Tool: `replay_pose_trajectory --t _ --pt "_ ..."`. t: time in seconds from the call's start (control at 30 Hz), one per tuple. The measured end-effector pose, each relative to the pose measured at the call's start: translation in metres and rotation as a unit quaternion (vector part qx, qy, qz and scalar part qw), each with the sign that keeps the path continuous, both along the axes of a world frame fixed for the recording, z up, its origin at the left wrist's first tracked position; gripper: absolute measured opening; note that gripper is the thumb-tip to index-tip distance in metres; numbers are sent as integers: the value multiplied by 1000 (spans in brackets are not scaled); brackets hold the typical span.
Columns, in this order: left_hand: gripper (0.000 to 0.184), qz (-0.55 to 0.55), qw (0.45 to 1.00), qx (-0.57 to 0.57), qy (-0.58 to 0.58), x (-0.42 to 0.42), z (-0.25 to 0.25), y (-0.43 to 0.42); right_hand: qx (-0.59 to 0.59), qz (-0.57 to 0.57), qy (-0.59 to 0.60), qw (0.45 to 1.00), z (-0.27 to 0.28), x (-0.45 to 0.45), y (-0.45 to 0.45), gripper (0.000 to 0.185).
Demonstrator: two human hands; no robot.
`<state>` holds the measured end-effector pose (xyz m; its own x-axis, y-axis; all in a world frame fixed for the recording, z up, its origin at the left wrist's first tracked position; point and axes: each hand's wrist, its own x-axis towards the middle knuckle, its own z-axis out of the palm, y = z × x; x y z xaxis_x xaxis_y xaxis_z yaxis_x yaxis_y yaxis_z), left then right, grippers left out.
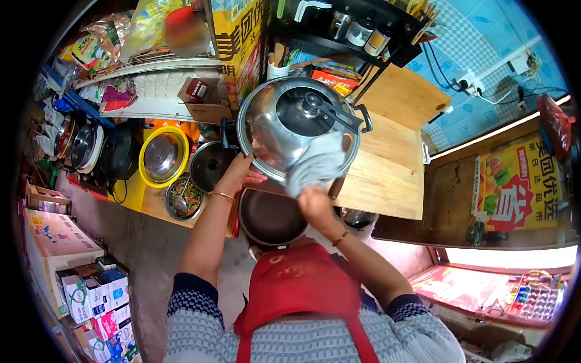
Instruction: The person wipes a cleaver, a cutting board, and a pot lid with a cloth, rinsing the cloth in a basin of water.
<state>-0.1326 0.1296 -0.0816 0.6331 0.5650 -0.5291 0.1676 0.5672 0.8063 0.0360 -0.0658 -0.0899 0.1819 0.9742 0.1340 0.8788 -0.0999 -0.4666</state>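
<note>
A large steel lid [266, 127] with a dark glass centre and black handle covers a wide pan on the counter. My right hand [317, 207] is closed on a grey cloth [324, 158], which lies bunched over the lid's near right side. The cloth and hand are slightly blurred. At the lid's near left rim is my left hand [241, 173], touching the edge with its fingers stretched out and the thumb apart. Between my forearms, below the lid, sits a dark frying pan [272, 219].
Left of my left arm are a dark lidded pot [212, 164], a bowl of chopped food [184, 199] with a spoon, and a yellow basin [145, 168]. A wooden board [387, 163] lies to the right. Behind stands a black rack [345, 43] with jars.
</note>
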Motion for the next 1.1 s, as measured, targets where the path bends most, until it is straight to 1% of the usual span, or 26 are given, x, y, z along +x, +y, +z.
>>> replay_pose_trajectory --t 0.03,0.07,0.1,0.13,0.17,0.2,0.23,0.27,0.3,0.33,0.37,0.43,0.47,0.5,0.53,0.57,0.63,0.7,0.77,0.8,0.87,0.9,0.97,1.0,1.07,1.1 --pt "40 0 1000 4 0 -1 2 -2 12 57 34 998 -12 -13 1 18" --pt "40 -6 1000 9 24 0 9 -2 -11 57 303 951 -16 -35 4 21" --pt "39 -13 999 13 48 1 14 -2 -35 56 549 833 -18 -51 3 25" --pt "40 -23 997 17 66 -1 11 -1 -124 55 572 809 -49 -46 -3 35" --pt "40 -23 998 19 64 1 2 2 -123 56 571 810 -34 -41 -7 35" --pt "39 5 999 22 30 1 -12 3 -93 36 537 838 -2 -35 -17 35" --pt "39 34 999 25 -2 -1 -21 3 -62 16 503 862 18 -24 -26 36" --pt "38 11 999 -2 53 -5 -2 0 -66 -1 389 919 8 3 -32 36" --pt "38 13 998 11 64 -4 -15 3 -29 -11 405 914 14 25 -32 35" --pt "38 11 998 26 64 -4 -14 1 8 -20 419 908 20 47 -32 33" --pt "37 8 997 43 65 -2 -10 0 84 -26 558 825 51 58 -23 32" --pt "37 7 997 33 70 -3 -12 1 80 -95 588 800 84 82 -12 31" --pt "39 5 997 30 74 -4 -17 2 73 -92 475 872 61 97 -1 30" --pt "42 3 997 28 78 -4 -17 2 67 -87 354 929 52 96 11 30" --pt "41 -3 997 34 72 -5 -16 2 74 -45 104 991 43 93 16 30" --pt "41 0 997 35 71 -5 -14 2 180 -33 34 983 32 80 19 36" --pt "40 0 997 32 73 -3 -14 1 182 -22 -17 983 30 47 19 40" --pt "39 11 997 34 71 -4 -14 -4 230 101 -55 966 11 4 18 41" --pt "38 25 997 42 66 -2 -20 0 122 124 -188 967 4 -35 31 56" --pt "38 50 997 58 14 0 -33 2 122 124 -187 967 3 -50 46 56" --pt "39 74 995 65 -21 2 -33 0 124 108 -205 965 4 -68 78 53" --pt "39 85 993 68 -38 3 -27 -3 121 106 -201 966 5 -74 80 53" --pt "40 95 994 48 -13 3 -20 1 69 96 -238 964 13 -75 91 40" --pt "40 100 994 42 -11 4 -24 4 68 98 -240 963 19 -71 85 40" --pt "40 85 995 46 2 7 -54 9 37 125 -233 964 33 -52 57 28" --pt "40 70 996 51 17 6 -62 12 72 117 -238 962 30 -37 44 26"
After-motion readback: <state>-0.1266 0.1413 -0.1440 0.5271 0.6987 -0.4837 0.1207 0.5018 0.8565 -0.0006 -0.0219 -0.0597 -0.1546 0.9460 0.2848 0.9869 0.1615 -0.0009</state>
